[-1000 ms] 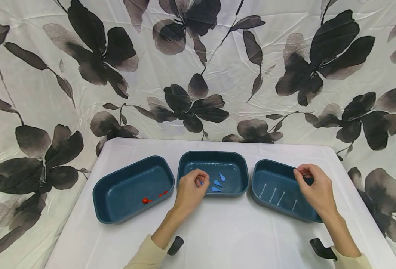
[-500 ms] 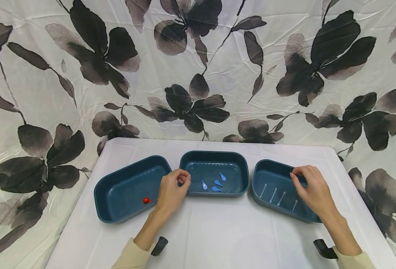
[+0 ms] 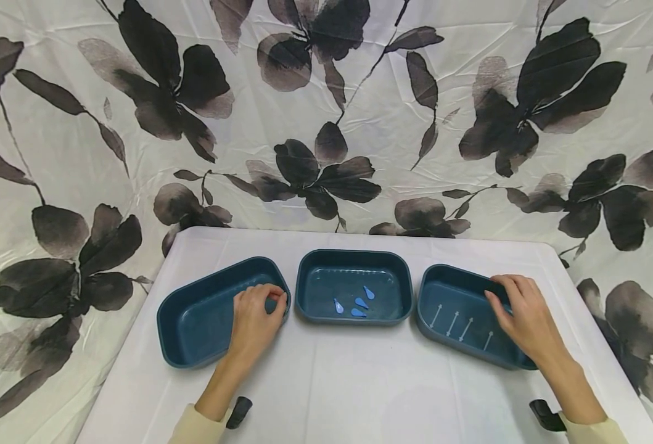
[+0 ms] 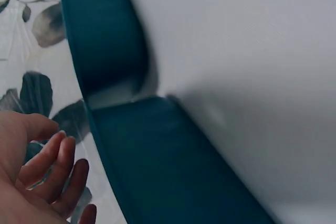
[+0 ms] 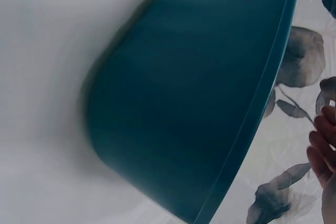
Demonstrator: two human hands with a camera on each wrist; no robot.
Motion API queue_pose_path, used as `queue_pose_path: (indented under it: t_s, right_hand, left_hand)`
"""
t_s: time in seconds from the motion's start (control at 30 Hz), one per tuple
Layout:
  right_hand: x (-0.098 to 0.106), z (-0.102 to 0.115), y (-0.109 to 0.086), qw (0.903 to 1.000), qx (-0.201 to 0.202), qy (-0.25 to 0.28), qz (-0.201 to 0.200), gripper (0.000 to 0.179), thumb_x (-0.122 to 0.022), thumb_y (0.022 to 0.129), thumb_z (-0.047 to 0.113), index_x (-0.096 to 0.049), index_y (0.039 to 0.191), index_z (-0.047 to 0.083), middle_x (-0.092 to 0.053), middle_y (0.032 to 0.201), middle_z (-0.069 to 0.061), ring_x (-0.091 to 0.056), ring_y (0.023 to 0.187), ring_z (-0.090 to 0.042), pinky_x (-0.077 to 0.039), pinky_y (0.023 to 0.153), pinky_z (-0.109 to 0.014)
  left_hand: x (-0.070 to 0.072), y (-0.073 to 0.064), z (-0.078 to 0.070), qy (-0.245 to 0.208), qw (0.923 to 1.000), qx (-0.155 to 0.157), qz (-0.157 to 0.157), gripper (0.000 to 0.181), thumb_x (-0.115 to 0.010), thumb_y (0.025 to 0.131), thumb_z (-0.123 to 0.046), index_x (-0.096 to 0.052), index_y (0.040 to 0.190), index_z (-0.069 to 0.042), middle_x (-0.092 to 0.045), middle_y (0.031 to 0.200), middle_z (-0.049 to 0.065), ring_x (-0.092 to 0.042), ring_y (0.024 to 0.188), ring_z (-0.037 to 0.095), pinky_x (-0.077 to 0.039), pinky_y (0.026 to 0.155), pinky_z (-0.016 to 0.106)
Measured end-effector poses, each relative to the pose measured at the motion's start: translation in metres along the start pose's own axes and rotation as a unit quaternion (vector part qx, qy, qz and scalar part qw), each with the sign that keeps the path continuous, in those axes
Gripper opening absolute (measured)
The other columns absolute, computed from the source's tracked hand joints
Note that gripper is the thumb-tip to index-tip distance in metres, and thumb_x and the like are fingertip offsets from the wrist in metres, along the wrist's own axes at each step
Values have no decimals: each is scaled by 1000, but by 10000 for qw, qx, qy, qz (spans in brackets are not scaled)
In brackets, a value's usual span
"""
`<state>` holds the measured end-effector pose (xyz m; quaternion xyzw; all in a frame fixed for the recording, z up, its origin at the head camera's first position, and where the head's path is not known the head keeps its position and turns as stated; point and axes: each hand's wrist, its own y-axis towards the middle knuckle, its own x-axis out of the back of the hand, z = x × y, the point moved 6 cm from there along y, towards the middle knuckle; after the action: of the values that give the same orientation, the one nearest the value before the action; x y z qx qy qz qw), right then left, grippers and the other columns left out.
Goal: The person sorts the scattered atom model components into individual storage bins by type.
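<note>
Over the right part of the left dark teal tray (image 3: 193,314) hovers my left hand (image 3: 254,324), its thumb and index finger close together. The left wrist view has that hand (image 4: 44,166) with loosely bent fingers and nothing visible in them. Several small blue teardrop-shaped pieces (image 3: 361,303) lie in the middle tray (image 3: 354,254). My right hand (image 3: 528,314) is above the right end of the right tray (image 3: 437,271), thumb and index finger apart. Several thin pale sticks with arrow-like ends (image 3: 452,324) lie in that tray. Only the right hand's fingertips (image 5: 321,129) show in the right wrist view.
The three trays stand side by side on a white-covered table (image 3: 354,382), the outer two angled. A cloth with dark flowers (image 3: 326,123) hangs behind. Black straps (image 3: 240,412) show at both wrists.
My left hand has moved left from the middle tray to the left tray. It uncovers a blue teardrop piece and now hides the red pieces seen earlier. The right hand has shifted only slightly.
</note>
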<state>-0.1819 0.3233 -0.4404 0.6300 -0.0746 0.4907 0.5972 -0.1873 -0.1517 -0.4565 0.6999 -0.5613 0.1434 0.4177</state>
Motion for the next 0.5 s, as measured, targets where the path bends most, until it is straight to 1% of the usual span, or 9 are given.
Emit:
queue_pose_path:
  t_s: [0.03, 0.1, 0.2, 0.33, 0.4, 0.5]
  right_hand:
    - [0, -2, -1, 10000, -45, -78, 18, 63, -48, 108, 49, -64, 115, -11, -61, 106, -26, -56, 99, -45, -43, 85, -52]
    - [0, -5, -3, 9996, -168, -228, 90, 73, -43, 106, 58, -62, 119, -12, -59, 109, -29, -55, 101, -47, -42, 86, -56]
    - [-1, -9, -6, 9984, -344, -402, 205, 85, -40, 103, 66, -58, 125, -14, -57, 114, -33, -52, 105, -51, -41, 88, -62]
    - [-1, -14, -9, 9961, -533, -615, 334, 96, -35, 99, 75, -54, 131, -14, -53, 122, -35, -50, 110, -54, -40, 89, -69]
    - [-1, -17, -10, 9947, -630, -704, 408, 102, -32, 97, 79, -52, 134, -13, -51, 126, -35, -48, 113, -56, -38, 90, -71]
    - [0, -22, -14, 9921, -786, -814, 534, 109, -28, 92, 85, -49, 138, -11, -46, 134, -35, -44, 119, -56, -35, 94, -73]
  left_hand:
    - [2, -1, 2, 70, 10000, -17, -24, 8, -78, 89, -6, -74, 94, -1, -70, 88, 11, -62, 88, 33, -37, 101, 57]
    - [5, -3, 7, 186, 9998, -32, -48, 15, -79, 89, -9, -73, 99, 0, -71, 96, 14, -61, 94, 36, -35, 104, 60]
    - [10, -5, 12, 399, 9991, -127, -98, 29, -82, 89, -16, -72, 108, 2, -68, 108, 19, -57, 106, 40, -32, 106, 63]
    - [17, -8, 19, 767, 9964, -320, -177, 48, -83, 88, -26, -67, 121, 5, -61, 120, 26, -50, 119, 45, -28, 108, 68]
    - [20, -8, 23, 931, 9949, -369, -150, 57, -83, 87, -30, -63, 129, 4, -57, 128, 28, -46, 125, 47, -24, 110, 71]
    - [25, -8, 30, 1141, 9929, -332, 1, 71, -82, 87, -36, -56, 141, 1, -48, 141, 30, -38, 136, 48, -18, 112, 74]
